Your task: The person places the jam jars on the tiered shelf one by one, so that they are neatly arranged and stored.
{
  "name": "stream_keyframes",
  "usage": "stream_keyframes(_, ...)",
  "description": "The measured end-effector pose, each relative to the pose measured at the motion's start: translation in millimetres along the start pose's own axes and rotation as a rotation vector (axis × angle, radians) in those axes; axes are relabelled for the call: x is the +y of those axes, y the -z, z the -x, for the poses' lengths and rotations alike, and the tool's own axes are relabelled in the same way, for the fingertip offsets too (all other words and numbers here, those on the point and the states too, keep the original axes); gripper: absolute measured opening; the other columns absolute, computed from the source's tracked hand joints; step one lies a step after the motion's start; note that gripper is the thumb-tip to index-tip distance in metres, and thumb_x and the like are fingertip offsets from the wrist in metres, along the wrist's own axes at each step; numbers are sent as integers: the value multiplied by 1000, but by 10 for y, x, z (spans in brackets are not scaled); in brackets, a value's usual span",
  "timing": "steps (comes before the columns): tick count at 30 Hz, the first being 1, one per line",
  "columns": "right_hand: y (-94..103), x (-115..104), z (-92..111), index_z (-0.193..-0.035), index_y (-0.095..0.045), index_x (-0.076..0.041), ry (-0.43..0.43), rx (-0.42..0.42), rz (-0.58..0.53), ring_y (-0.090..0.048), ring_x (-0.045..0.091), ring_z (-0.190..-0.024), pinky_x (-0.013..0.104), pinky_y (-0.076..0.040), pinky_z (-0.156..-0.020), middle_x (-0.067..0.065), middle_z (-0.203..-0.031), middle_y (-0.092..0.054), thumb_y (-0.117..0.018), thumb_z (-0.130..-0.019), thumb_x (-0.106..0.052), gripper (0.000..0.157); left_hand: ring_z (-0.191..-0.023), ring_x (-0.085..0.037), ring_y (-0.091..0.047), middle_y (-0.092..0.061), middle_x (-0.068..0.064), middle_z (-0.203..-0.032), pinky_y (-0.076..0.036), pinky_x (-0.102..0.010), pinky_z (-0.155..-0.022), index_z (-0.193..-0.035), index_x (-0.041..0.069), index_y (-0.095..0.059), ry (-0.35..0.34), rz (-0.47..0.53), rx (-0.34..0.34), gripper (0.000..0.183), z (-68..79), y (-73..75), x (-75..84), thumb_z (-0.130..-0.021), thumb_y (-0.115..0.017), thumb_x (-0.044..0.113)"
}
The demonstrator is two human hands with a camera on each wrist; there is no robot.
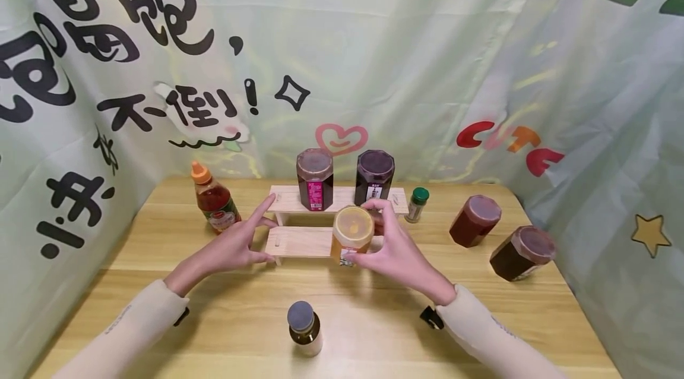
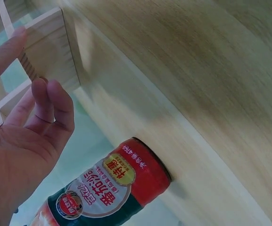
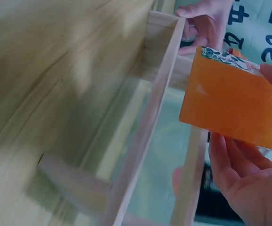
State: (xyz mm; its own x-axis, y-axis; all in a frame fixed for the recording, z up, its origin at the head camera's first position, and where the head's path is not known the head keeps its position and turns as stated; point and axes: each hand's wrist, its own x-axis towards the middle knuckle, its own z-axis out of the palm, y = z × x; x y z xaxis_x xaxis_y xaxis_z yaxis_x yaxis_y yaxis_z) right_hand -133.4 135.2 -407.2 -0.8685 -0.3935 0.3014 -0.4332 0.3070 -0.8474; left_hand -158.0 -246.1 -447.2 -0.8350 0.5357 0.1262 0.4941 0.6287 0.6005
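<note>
My right hand (image 1: pixel 398 251) grips a jar of orange contents (image 1: pixel 352 227) with a pale lid, thumb at the front and fingers behind. This jar (image 3: pixel 234 99) overlaps the lower step of a two-step wooden rack (image 1: pixel 299 241) in the head view, and the right wrist view shows it tilted above the rack's slats. At the rack's left end, my left hand (image 1: pixel 240 242) holds nothing. Its index fingertip lies right at the wooden end piece (image 2: pixel 51 42), while the other fingers bend loosely. Two dark jars, one with a pink label (image 1: pixel 315 186), the other purple-lidded (image 1: pixel 375 177), stand on the upper step.
A ketchup bottle (image 1: pixel 216 204) with an orange cap stands left of the rack. Right of it are a green-capped spice jar (image 1: pixel 417 204), a red jar (image 1: pixel 474 221) and a dark jar (image 1: pixel 521 254). In front stands a brown bottle (image 1: pixel 306 328). Curtains (image 1: pixel 406 70) enclose the table.
</note>
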Motion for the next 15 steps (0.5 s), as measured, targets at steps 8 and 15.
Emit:
stream_keyframes(8,-283,73,-175,-147,-42,-19,31,-22,-11,-69,20,-123,43,-59,-98,5,-134,-69,-102,-76,-12,93,-56,-7,-52,-71,-10,-141,-46,-29,-54,-177,20,3,8,25,-12,138,-39,-32,6,-83,-99,18)
stream_keyframes(15,-493,73,-292,-148,-43,-22,24,-26,-73,-69,17,-120,40,-58,-98,4,-132,-70,-102,-76,-10,93,-56,-7,-51,-71,-11,-140,-46,-30,-53,-177,21,3,13,22,-7,138,-23,-15,-19,-84,-99,18)
